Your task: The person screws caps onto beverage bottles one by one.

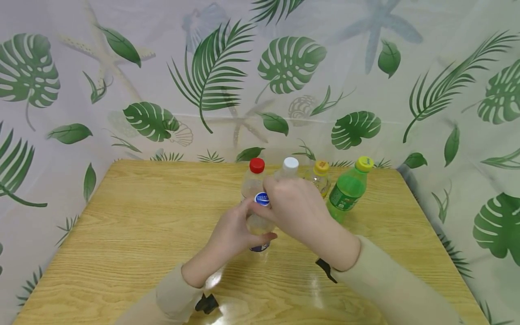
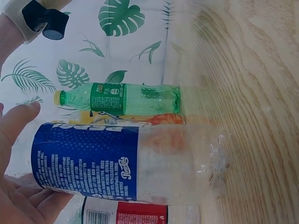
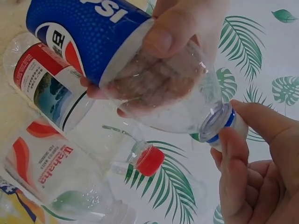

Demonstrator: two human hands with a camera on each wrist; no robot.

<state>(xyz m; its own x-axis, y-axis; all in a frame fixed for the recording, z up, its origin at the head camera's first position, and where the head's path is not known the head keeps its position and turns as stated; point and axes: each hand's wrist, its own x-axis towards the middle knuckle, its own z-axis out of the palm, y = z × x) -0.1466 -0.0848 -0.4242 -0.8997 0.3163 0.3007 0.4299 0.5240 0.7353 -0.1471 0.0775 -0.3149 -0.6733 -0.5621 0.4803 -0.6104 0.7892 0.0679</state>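
Observation:
A clear Pepsi bottle (image 1: 260,222) with a blue label (image 2: 88,161) stands upright near the middle of the table, and no drink shows inside. My left hand (image 1: 232,229) grips its upper body, thumb on the near side and fingers wrapped behind. At the neck, my right hand (image 1: 300,208) pinches the blue cap (image 1: 262,198) between thumb and forefinger; its other fingers are curled in the right wrist view. The cap sits on the bottle mouth; whether it is loose cannot be told.
Behind the hands stand a red-capped bottle (image 1: 257,166), a white-capped bottle (image 1: 290,163) and a smaller yellow-capped bottle (image 1: 321,181). A green bottle (image 1: 347,192) with a yellow cap stands to their right. A leaf-print cloth (image 1: 227,113) hangs behind the wooden table (image 1: 154,216).

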